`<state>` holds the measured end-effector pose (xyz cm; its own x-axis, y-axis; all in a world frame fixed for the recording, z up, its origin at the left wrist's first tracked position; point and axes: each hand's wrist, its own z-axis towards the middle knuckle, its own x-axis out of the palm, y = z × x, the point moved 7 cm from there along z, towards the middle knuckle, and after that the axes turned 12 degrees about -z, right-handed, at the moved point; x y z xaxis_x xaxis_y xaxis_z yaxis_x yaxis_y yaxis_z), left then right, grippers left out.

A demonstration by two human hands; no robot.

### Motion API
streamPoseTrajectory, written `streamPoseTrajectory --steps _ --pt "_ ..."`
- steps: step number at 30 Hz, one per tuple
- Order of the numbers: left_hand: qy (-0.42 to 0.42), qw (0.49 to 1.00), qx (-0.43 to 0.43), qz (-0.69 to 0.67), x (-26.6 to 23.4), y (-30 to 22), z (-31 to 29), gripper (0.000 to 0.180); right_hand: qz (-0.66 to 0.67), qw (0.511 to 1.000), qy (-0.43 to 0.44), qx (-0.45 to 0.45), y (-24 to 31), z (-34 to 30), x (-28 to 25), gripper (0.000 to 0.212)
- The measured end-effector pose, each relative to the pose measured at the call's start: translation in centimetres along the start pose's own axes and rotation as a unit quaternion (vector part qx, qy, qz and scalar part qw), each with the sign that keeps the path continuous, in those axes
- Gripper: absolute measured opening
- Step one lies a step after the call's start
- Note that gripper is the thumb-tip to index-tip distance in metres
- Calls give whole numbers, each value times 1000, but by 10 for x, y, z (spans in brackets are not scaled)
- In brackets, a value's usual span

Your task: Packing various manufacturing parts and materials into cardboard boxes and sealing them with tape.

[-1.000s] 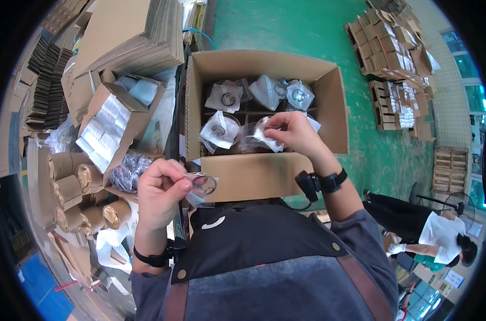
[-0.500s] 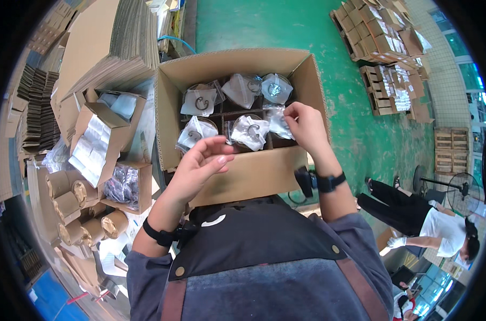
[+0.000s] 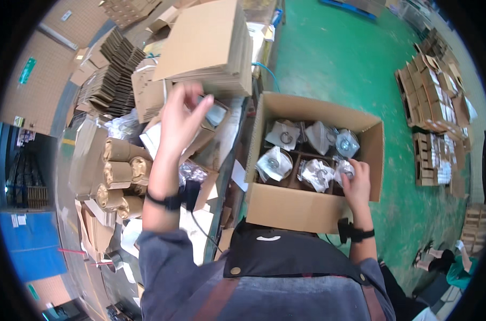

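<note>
An open cardboard carton [image 3: 302,208] stands in front of me, split by cardboard dividers. Its compartments hold several clear plastic bags, some with a dark ring on top, such as the bag [image 3: 275,163] at the near left. At the near right compartment, my right hand [image 3: 358,184] has its fingers closed on the edge of a small clear plastic bag [image 3: 343,170]. Off to the left, my left hand [image 3: 179,120] is raised over a small open box with pale plastic bags [image 3: 216,113]. Its fingers and thumb are apart with nothing between them.
A tall stack of flat cardboard [image 3: 200,43] rises beyond my left hand. Several brown paper-wrapped rolls [image 3: 117,174] lie at the left. Loaded pallets [image 3: 433,107] stand on the green floor [image 3: 328,59] at the right. A person in green [image 3: 460,275] is at the lower right.
My left hand has left the carton's near edge and moved left over the small box of bags. My right hand stays at the near right compartment. The view has swung left.
</note>
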<state>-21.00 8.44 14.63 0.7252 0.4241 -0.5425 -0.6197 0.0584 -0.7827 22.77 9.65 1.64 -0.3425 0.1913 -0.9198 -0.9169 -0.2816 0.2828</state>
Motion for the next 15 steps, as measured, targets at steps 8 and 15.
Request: streamPoseTrajectory --steps 8,15 --pt "-59 936 199 283 44 32 76 52 189 981 27 39 27 -15 -52 22" --pt "-70 932 354 1 -27 -114 9 35 164 965 -202 -27 55 0 -171 48"
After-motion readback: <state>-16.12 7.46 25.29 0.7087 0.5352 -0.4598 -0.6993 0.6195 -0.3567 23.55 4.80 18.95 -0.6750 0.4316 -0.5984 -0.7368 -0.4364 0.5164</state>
